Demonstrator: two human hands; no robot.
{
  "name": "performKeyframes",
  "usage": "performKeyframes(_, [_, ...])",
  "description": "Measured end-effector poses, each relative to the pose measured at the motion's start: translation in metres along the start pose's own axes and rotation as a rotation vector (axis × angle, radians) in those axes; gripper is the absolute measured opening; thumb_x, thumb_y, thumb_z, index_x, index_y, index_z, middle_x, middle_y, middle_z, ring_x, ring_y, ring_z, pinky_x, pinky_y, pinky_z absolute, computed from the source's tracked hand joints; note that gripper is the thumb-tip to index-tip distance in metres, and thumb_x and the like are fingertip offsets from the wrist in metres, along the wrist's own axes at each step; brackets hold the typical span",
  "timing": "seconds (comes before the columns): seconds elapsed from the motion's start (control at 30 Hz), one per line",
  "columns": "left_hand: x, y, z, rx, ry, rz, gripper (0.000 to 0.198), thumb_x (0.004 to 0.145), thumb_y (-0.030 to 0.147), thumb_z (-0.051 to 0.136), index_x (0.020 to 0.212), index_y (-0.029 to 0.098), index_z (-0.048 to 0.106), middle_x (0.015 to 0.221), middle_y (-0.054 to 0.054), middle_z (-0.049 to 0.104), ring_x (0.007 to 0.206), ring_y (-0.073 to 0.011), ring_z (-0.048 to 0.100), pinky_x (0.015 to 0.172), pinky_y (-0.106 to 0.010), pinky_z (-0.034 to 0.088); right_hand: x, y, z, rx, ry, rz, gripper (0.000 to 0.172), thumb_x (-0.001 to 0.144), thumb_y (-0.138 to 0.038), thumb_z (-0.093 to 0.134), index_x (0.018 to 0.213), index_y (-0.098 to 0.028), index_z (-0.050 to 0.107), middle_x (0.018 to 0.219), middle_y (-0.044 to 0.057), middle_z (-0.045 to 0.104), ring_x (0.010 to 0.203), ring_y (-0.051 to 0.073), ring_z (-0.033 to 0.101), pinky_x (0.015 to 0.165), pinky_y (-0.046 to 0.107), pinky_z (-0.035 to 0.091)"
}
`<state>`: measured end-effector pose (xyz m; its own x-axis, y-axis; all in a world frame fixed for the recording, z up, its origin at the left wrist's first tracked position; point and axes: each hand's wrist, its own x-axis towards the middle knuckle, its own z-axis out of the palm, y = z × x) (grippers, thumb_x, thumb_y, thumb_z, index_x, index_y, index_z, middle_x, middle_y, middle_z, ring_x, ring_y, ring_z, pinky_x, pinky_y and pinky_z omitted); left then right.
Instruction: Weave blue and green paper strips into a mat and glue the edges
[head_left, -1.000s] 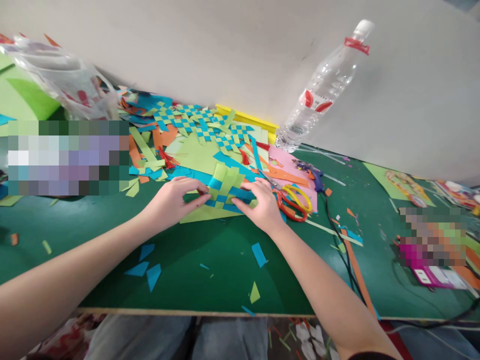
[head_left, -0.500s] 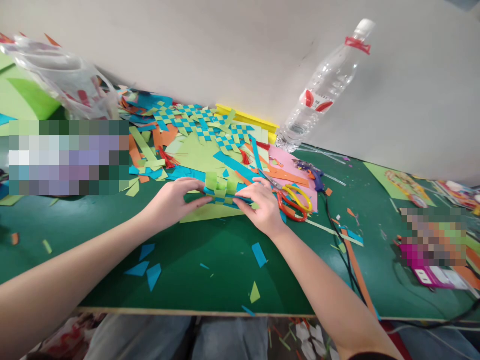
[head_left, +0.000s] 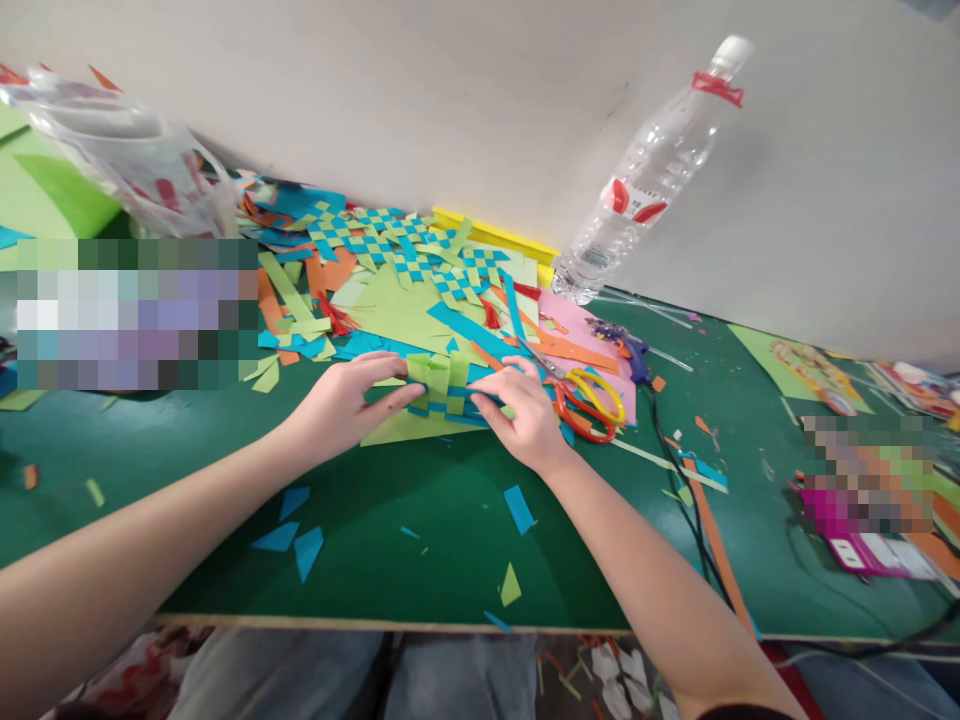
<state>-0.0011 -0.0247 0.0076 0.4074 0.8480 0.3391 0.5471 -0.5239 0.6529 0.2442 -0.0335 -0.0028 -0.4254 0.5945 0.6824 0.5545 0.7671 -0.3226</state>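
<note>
Between my two hands is a small weave of blue and light green paper strips (head_left: pixel 439 390), its green ends curled up. My left hand (head_left: pixel 356 398) pinches its left end between thumb and fingers. At its right end, my right hand (head_left: pixel 521 408) grips a blue strip of the weave the same way. A light green paper sheet (head_left: pixel 397 430) lies beneath it on the table. Close to the right of my right hand rest scissors with red and yellow handles (head_left: pixel 589 402). Behind the weave is a pile of finished-looking blue and green woven pieces (head_left: pixel 397 245).
A clear plastic bottle (head_left: pixel 637 190) stands tilted in view near the wall. At the left back is a plastic-bagged container (head_left: pixel 127 150). A purple glue gun (head_left: pixel 637 358) trails a black cable. Blue paper scraps (head_left: pixel 307 552) dot the green table (head_left: pixel 420 540).
The weave has tilted between my fingers, so more of its green strips face me. Both hands have stayed in nearly the same place.
</note>
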Motion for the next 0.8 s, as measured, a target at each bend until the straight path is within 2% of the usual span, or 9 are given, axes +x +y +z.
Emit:
performKeyframes(0.13, [-0.0002, 0.0020, -0.0021, 0.027, -0.010, 0.005, 0.033, 0.092, 0.045, 0.046, 0.078, 0.019, 0.061, 0.077, -0.003, 0.063, 0.075, -0.0174, 0.060, 0.072, -0.030, 0.048, -0.0001, -0.0004, -0.0005, -0.002, -0.017, 0.017, 0.013, 0.097, -0.026, 0.050, 0.095, -0.023, 0.062, 0.086, 0.000, 0.072, 0.081, 0.013, 0.066, 0.102, 0.039, 0.040])
performKeyframes(0.3, [0.0008, 0.0020, -0.0005, 0.024, -0.041, 0.021, 0.032, 0.093, 0.043, 0.045, 0.080, 0.018, 0.061, 0.084, -0.004, 0.066, 0.077, -0.0162, 0.059, 0.076, -0.030, 0.047, 0.0002, -0.0004, -0.0005, -0.013, -0.022, 0.021, 0.014, 0.097, -0.027, 0.049, 0.093, -0.023, 0.062, 0.084, -0.001, 0.072, 0.079, 0.013, 0.064, 0.102, 0.038, 0.039])
performKeyframes(0.53, [0.0017, 0.0054, -0.0017, 0.044, -0.034, 0.006, 0.031, 0.093, 0.040, 0.044, 0.075, 0.018, 0.057, 0.071, 0.000, 0.058, 0.067, -0.0135, 0.054, 0.067, -0.026, 0.045, -0.0001, -0.0009, -0.0001, -0.005, -0.029, 0.042, 0.017, 0.098, -0.028, 0.047, 0.093, -0.024, 0.062, 0.084, 0.000, 0.072, 0.078, 0.014, 0.065, 0.101, 0.040, 0.040])
performKeyframes(0.8, [0.0015, 0.0077, -0.0036, 0.016, -0.082, -0.013, 0.037, 0.095, 0.042, 0.035, 0.080, 0.018, 0.059, 0.081, -0.004, 0.064, 0.077, -0.0172, 0.059, 0.074, -0.030, 0.047, -0.0017, -0.0004, 0.0000, -0.013, -0.061, 0.037, 0.014, 0.097, -0.026, 0.048, 0.094, -0.023, 0.061, 0.085, 0.000, 0.072, 0.075, 0.013, 0.065, 0.103, 0.041, 0.039])
